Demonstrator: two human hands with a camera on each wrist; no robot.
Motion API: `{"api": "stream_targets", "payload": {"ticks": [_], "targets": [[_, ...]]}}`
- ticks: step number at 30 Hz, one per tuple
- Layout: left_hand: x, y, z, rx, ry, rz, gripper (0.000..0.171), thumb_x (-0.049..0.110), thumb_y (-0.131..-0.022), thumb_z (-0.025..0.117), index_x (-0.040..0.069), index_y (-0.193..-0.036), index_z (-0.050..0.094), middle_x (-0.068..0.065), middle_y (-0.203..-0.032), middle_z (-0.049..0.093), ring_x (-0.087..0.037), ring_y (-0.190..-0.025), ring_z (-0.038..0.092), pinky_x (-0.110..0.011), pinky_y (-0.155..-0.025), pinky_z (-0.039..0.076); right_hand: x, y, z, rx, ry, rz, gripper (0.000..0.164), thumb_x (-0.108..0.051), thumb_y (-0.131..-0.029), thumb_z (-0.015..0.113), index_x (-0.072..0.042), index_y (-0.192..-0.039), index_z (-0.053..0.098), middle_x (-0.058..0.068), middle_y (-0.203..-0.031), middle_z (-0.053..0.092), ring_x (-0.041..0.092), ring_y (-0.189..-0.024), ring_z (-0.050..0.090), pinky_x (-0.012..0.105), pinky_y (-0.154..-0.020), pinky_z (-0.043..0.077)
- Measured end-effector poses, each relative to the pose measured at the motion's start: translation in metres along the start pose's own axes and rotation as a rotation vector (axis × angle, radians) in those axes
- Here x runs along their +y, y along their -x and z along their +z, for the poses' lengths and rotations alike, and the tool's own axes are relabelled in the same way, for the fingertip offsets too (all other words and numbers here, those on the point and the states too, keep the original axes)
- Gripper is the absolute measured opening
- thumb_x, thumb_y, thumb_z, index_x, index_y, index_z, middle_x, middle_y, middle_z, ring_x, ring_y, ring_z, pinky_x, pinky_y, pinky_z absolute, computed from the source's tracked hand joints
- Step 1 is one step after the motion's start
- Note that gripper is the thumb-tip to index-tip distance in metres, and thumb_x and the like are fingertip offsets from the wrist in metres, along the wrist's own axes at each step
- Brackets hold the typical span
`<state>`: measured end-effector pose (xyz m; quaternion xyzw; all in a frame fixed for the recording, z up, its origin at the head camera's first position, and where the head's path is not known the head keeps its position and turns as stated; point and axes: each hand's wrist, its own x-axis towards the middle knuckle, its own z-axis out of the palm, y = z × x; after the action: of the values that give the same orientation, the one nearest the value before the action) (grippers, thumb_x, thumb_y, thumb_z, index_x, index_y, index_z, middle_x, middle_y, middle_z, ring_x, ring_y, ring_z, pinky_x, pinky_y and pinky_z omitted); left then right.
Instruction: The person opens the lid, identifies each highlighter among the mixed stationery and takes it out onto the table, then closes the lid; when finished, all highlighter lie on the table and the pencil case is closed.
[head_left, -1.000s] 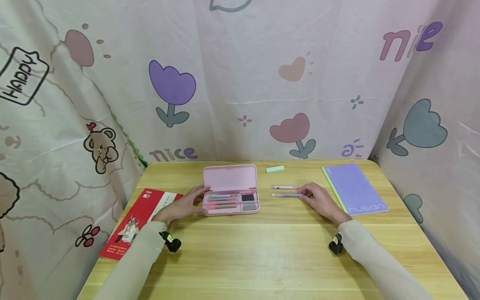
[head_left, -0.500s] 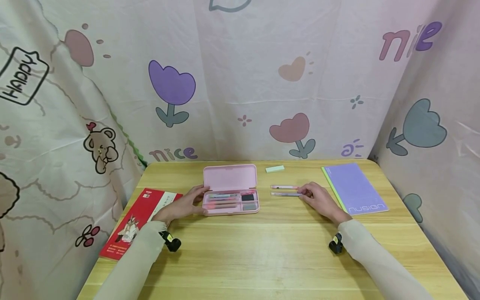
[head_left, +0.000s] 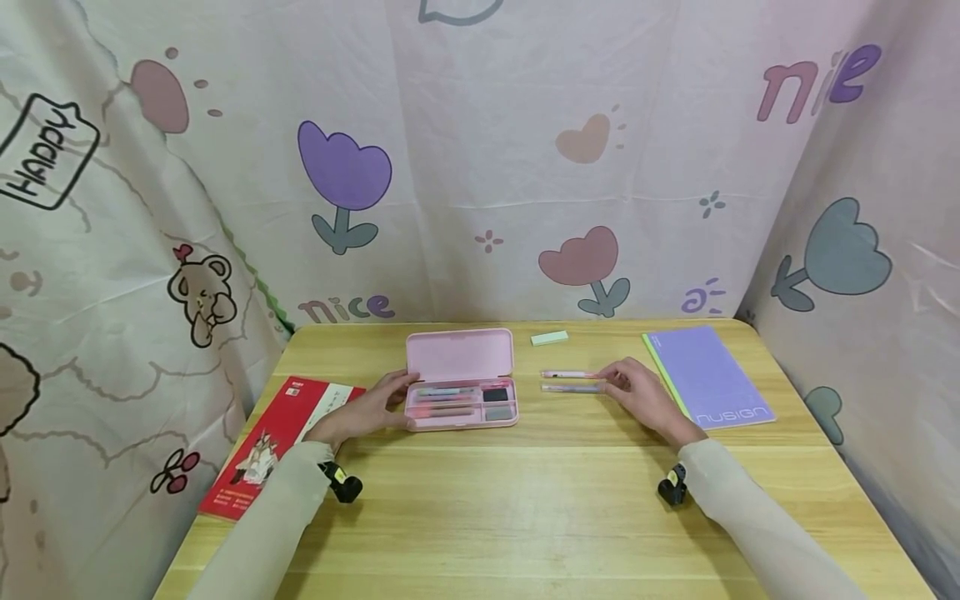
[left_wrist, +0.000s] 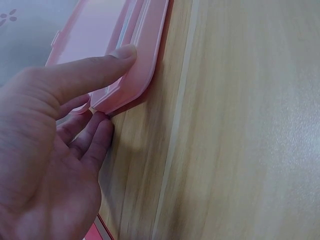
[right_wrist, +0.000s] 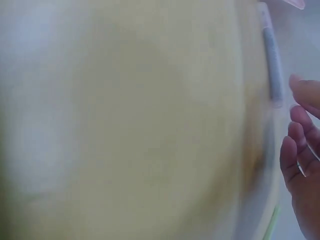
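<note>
An open pink pencil case (head_left: 460, 355) lies on the table, its lid folded back and its compartments holding several pens and small blocks. My left hand (head_left: 375, 405) holds the case's left end; in the left wrist view the thumb (left_wrist: 122, 52) lies over the rim and the other fingers reach the corner. To the right, a pinkish-white pen (head_left: 566, 374) and a lavender pen (head_left: 566, 388) lie side by side. My right hand (head_left: 643, 400) hovers at their right ends, fingers loosely bent. In the right wrist view those fingers are apart from the pen (right_wrist: 272, 67).
A pale green eraser-like block (head_left: 550, 337) lies behind the pens. A purple notebook (head_left: 708, 375) lies at the right and a red book (head_left: 262, 450) at the left, partly under the left forearm. A printed curtain (head_left: 480, 167) hangs behind the table.
My right hand has eased off the lavender pen's right end, its fingers lifting and parting slightly. The left hand and pencil case have not moved.
</note>
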<state>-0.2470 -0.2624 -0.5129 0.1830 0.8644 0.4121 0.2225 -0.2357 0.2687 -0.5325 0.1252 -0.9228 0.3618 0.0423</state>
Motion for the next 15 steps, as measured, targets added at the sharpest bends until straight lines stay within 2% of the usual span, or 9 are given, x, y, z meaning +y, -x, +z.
{"api": "stream_targets", "payload": {"ticks": [3, 7, 15], "targets": [[0.0, 0.001, 0.0, 0.0, 0.006, 0.002, 0.097, 0.03, -0.097, 0.083, 0.014, -0.174, 0.027, -0.018, -0.179, 0.018, -0.044, -0.153, 0.041, -0.063, -0.127, 0.04, -0.01, -0.003, -0.004, 0.028, -0.016, -0.005, 0.021, -0.022, -0.104, 0.077, -0.009, -0.12, 0.077, 0.008, -0.109, 0.07, 0.02, -0.093, 0.065, 0.032, -0.08, 0.056], [0.0, 0.002, 0.0, -0.002, 0.004, 0.002, 0.098, 0.031, -0.097, 0.084, 0.014, -0.174, 0.026, -0.018, -0.179, 0.017, -0.044, -0.153, 0.041, -0.063, -0.127, 0.04, -0.029, -0.011, -0.002, 0.024, -0.064, -0.024, 0.025, -0.025, -0.105, 0.076, -0.008, -0.123, 0.077, 0.007, -0.111, 0.07, 0.02, -0.094, 0.064, 0.029, -0.079, 0.055], [0.002, 0.002, 0.0, -0.003, -0.001, 0.008, 0.097, 0.03, -0.098, 0.083, 0.013, -0.174, 0.025, -0.018, -0.178, 0.018, -0.044, -0.153, 0.042, -0.062, -0.126, 0.041, -0.078, -0.024, 0.024, -0.012, -0.131, -0.069, 0.024, -0.021, -0.104, 0.077, -0.005, -0.122, 0.076, 0.005, -0.111, 0.072, 0.019, -0.096, 0.063, 0.028, -0.081, 0.055]]}}
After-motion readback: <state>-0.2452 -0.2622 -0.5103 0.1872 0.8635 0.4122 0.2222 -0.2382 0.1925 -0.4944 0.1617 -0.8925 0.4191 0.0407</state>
